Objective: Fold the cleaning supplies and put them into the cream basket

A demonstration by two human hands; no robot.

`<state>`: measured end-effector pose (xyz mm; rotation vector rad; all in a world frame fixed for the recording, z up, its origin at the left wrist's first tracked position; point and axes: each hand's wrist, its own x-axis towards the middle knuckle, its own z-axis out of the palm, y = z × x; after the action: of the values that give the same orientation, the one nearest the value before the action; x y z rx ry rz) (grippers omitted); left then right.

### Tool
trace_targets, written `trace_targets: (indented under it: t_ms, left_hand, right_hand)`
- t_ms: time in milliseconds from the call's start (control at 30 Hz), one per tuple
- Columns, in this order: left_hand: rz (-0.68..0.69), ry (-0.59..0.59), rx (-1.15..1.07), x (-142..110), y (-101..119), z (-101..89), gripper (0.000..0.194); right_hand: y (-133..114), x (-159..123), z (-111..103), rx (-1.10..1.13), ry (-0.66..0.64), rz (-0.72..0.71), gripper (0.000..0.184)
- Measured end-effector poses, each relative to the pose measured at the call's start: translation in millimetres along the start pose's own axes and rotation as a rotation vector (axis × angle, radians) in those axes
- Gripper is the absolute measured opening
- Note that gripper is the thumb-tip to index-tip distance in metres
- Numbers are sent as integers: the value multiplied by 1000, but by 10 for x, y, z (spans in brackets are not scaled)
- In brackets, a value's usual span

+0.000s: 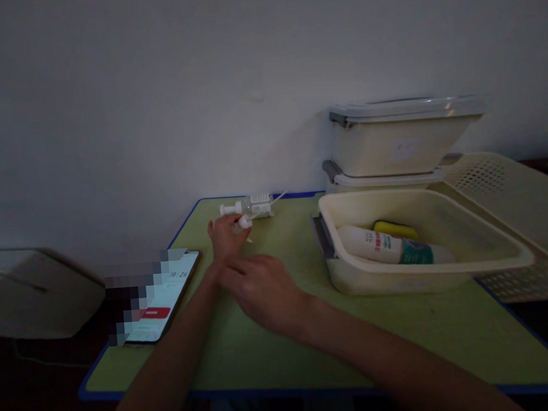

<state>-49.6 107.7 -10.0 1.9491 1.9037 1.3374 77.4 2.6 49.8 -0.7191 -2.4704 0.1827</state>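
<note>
My left hand [229, 237] is closed around a white pump head [244, 222], whose thin tube [274, 203] sticks out up and to the right. Just behind it, a clear bottle [261, 205] with a white label lies on its side, a white top at its left end. My right hand [265, 287] is at my left wrist, fingers curled together. Its fingertips are hidden, so I cannot tell what they grip. Both hands are over the green table [284, 355] with a blue edge.
A phone [163, 301] lies at the left edge. On the right, an open cream bin [377, 279] holds a white-and-teal bottle [389, 247] and a yellow sponge [395, 228]. Behind stand stacked lidded boxes [401, 146] and a perforated basket [512, 195]. A wall closes off the back.
</note>
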Motion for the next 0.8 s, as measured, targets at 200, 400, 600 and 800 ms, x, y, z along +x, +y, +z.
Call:
trace_targets:
  t_ms: [200, 400, 600, 800]
  left_hand:
    - [145, -47, 92, 35, 294, -238, 27]
    - [252, -88, 101, -1, 595, -478, 30]
    - [381, -155, 65, -123, 904, -617, 18]
    - [556, -296, 156, -118, 1178, -655, 13]
  right_hand:
    - [158, -306, -740, -417, -51, 68, 17]
    - [401, -463, -1294, -554, 101, 127, 29]
    - [571, -617, -1491, -748, 63, 83, 27]
    - [657, -832, -1617, -862, 35, 89, 25]
